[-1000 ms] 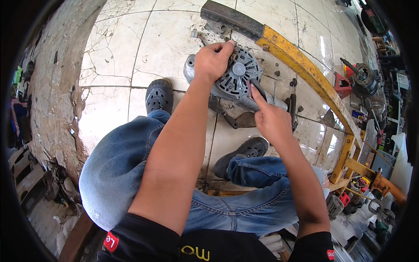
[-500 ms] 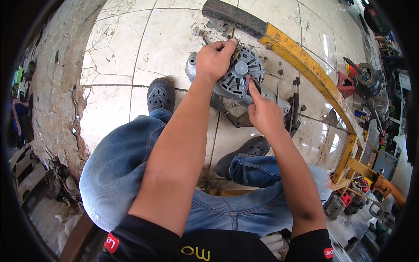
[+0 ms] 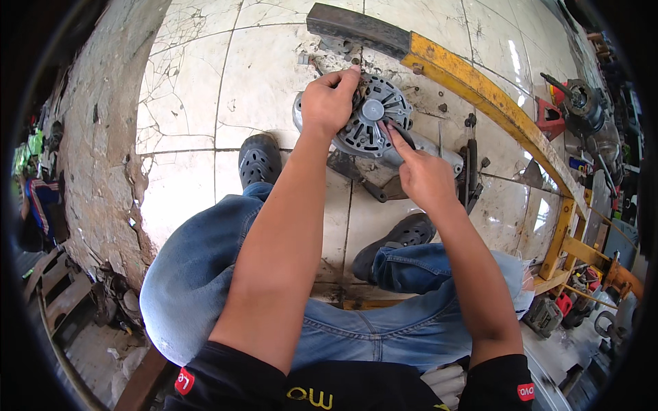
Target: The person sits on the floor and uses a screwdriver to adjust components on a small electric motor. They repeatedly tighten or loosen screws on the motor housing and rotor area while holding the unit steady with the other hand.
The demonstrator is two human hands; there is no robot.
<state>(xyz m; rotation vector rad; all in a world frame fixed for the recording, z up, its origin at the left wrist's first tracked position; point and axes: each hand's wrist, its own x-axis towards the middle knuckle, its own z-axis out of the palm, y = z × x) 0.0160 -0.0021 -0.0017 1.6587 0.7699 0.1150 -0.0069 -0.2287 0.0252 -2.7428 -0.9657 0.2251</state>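
Note:
A round grey alternator (image 3: pixel 373 109) with a slotted metal face and a smooth central hub stands on the floor between my feet. My left hand (image 3: pixel 329 101) is closed round its left edge, with the thumb pointing up along the rim. My right hand (image 3: pixel 426 177) is at the lower right of the face, its index finger stretched to the slots just below the hub. The other fingers are curled under. A dark narrow shape (image 3: pixel 406 138) shows beside that index finger; whether my hand holds it, I cannot make out. Other grey metal parts (image 3: pixel 428 147) lie beneath and beside the alternator.
A yellow and black steel beam (image 3: pixel 473 85) arches over the floor beyond the alternator and down the right side. Dark rod-like tools (image 3: pixel 471 161) lie right of it. A red stand (image 3: pixel 550 118) and a dark machine part (image 3: pixel 579 99) are farther right. My shoes (image 3: pixel 260 159) flank the work.
The whole view has shifted slightly. My left hand keeps its hold on the alternator's edge. My right hand has turned a little, its index finger still at the slots below the hub.

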